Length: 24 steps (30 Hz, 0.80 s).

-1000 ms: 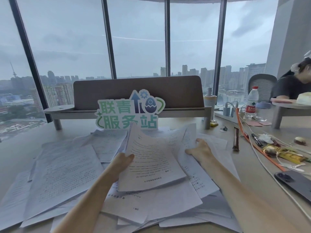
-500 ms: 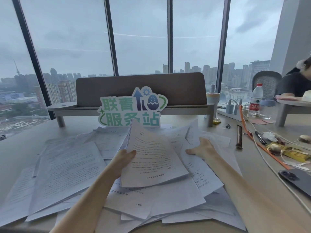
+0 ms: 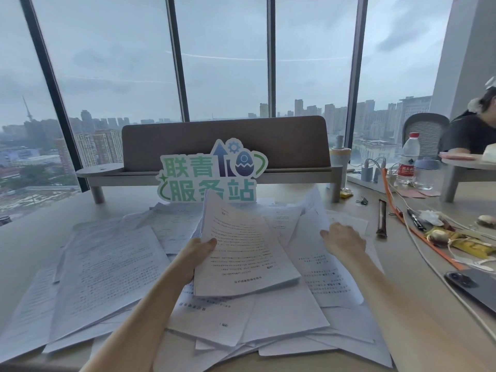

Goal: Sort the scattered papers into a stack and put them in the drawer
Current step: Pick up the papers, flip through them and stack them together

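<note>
Two hands work over a heap of scattered papers (image 3: 107, 267), too many and too overlapped to count, spread across the desk (image 3: 402, 264). The left hand (image 3: 197, 255) reaches forward, thumb on top, fingers curled beneath, gripping one thin stack (image 3: 241, 253) by its left edge and tilting it up off the heap. The stack's sheets are white, printed with small text, corners slightly fanned. Right of that grip, the right hand (image 3: 343, 241) lies knuckles up on one loose sheet (image 3: 316, 264); whether it pinches or merely presses I cannot tell
</note>
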Available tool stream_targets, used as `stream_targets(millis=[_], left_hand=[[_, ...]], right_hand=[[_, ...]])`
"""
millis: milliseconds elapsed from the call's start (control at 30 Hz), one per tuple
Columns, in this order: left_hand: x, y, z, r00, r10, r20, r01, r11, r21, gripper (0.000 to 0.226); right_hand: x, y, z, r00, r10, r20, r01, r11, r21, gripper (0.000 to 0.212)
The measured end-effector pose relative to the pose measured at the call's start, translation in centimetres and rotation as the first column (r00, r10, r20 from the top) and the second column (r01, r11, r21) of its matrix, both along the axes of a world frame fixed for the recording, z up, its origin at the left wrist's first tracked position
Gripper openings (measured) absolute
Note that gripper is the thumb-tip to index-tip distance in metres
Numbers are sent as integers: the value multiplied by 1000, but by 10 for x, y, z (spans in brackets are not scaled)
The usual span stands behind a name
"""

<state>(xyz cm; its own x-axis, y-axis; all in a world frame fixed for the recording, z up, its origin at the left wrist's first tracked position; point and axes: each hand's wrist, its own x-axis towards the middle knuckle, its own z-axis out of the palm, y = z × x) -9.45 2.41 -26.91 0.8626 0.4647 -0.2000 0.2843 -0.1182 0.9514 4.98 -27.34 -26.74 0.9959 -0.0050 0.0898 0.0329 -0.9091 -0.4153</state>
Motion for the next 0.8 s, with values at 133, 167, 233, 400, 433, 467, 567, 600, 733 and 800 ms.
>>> stream_targets(millis=[133,167,233,400,433,467,567,600,733,800], left_hand=[[-1,-1,0,1000,1,3,-1,1000,-2,13],[-1,-1,0,1000,-1,4,1,1000,-3,14],[-1,0,0,1000,-5,3,5,1000,-2,15],[-3,-3,1,1000,-7,14,8,1000,-4,13],[-4,-4,2,1000,-10,16,11,1000,-4,13],[-5,-5,2,1000,-13,16,13,1000,-2,12],[-6,-6,3,1000,-10,19,10,1000,1,12],[-6,-5,3,1000,-9,20,9,1000,-1,12],[-5,-5,3,1000,-8,19,8,1000,-3,11],[-5,-5,2,1000,-10,20,10,1000,4,12]], right_hand=[[-1,2,1,990,-69,-126,45,981,-188,40],[-1,3,1,983,-82,-163,47,978,-204,42],[0,5,1,976,-83,-202,39,977,-211,45],[1,4,0,989,-21,-147,7,996,-94,39],[1,4,0,992,-8,-128,0,998,-64,38],[0,3,-1,994,2,-113,-7,999,-44,37],[-1,1,0,996,6,-84,-7,1000,-12,35],[-1,1,1,997,-2,-72,1,1000,-12,36],[-2,3,0,1000,-17,-1,17,991,-131,37],[-4,5,0,998,-16,65,29,980,-196,33]])
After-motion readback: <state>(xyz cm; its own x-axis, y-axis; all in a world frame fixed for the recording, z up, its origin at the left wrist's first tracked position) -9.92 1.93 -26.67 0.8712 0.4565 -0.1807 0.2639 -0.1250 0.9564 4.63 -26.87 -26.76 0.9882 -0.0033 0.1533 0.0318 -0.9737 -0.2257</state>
